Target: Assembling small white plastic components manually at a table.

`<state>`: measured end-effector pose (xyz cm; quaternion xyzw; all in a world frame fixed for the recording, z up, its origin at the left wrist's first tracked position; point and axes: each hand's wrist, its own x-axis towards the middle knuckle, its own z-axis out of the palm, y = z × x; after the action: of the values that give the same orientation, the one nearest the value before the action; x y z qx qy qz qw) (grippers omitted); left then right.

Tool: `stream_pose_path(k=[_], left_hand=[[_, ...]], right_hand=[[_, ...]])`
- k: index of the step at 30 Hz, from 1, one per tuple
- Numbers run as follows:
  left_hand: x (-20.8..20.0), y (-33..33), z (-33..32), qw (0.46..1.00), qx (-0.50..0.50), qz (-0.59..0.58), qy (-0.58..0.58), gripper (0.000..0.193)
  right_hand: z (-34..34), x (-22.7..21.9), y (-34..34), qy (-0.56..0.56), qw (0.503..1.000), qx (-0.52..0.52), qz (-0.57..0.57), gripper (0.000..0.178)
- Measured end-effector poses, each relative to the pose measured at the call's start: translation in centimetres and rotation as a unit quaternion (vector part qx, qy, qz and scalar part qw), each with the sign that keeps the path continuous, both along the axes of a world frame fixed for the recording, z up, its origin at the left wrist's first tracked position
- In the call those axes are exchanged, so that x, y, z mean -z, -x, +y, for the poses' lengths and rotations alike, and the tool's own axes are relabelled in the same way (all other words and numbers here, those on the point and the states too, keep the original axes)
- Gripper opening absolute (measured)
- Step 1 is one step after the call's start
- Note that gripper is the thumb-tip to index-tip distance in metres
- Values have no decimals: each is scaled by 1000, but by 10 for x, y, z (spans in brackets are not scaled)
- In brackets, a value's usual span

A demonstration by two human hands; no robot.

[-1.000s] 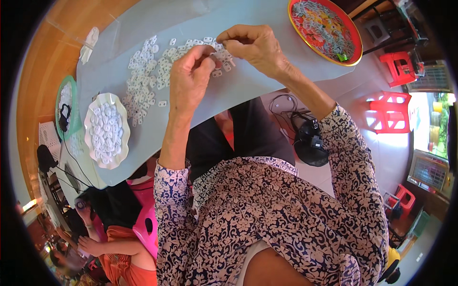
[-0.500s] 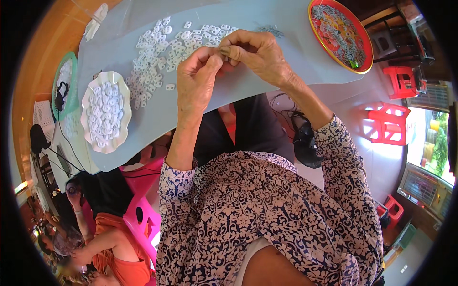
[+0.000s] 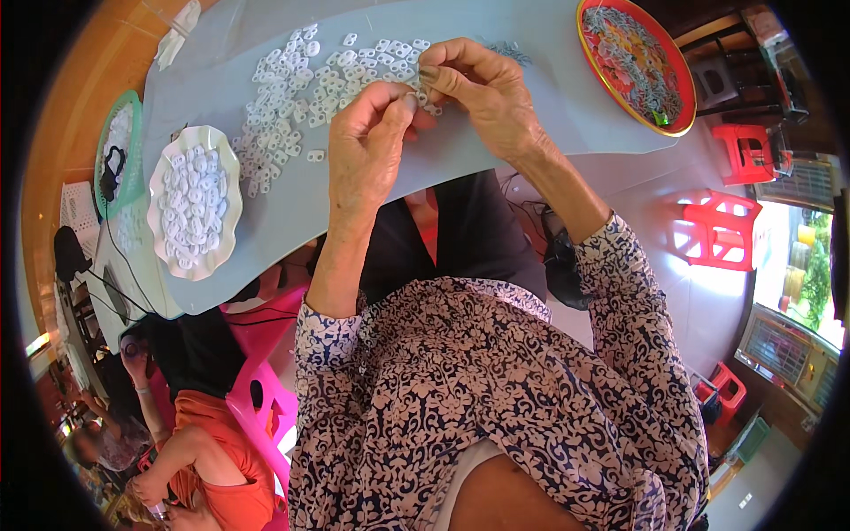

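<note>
Over the near part of the table, my left hand (image 3: 367, 146) is closed, thumb pressed against its curled fingers. Whatever is in that pinch is too small to make out. A short gap away, my right hand (image 3: 491, 97) also pinches, thumb against forefinger, and its contents are hidden too. Small white plastic pieces with two holes (image 3: 332, 87) lie scattered just beyond both hands, a few showing between the fingertips. To the left, a white scallop-edged dish (image 3: 228, 217) is heaped with similar white pieces.
At the far right a red round tray (image 3: 689, 102) holds many thin grey metal pieces. A few more grey pieces (image 3: 506, 51) lie on the grey-blue table (image 3: 531, 22). A green basket (image 3: 133, 168) stands far left. A person in orange (image 3: 235, 451) sits at lower left; red stools (image 3: 722, 230) stand right.
My right hand has moved slightly up and away from my left, opening a gap between the fingertips that were together. My left hand has hardly moved.
</note>
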<state>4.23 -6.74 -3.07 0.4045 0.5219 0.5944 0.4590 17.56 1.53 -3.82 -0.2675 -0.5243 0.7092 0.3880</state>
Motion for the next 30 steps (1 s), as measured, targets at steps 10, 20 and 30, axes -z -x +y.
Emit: stream_pose_path(k=[10, 20, 30], left_hand=[[-1, -3, 1, 1000, 8, -7, 13, 22], [0, -4, -3, 995, -6, -102, 9, 18], [1, -4, -3, 1000, -23, 20, 3, 22]], right_hand=[[-3, -1, 2, -58, 998, 0, -18, 12], [-2, -4, -2, -75, 996, -29, -40, 13], [-1, 0, -2, -34, 999, -37, -5, 10]])
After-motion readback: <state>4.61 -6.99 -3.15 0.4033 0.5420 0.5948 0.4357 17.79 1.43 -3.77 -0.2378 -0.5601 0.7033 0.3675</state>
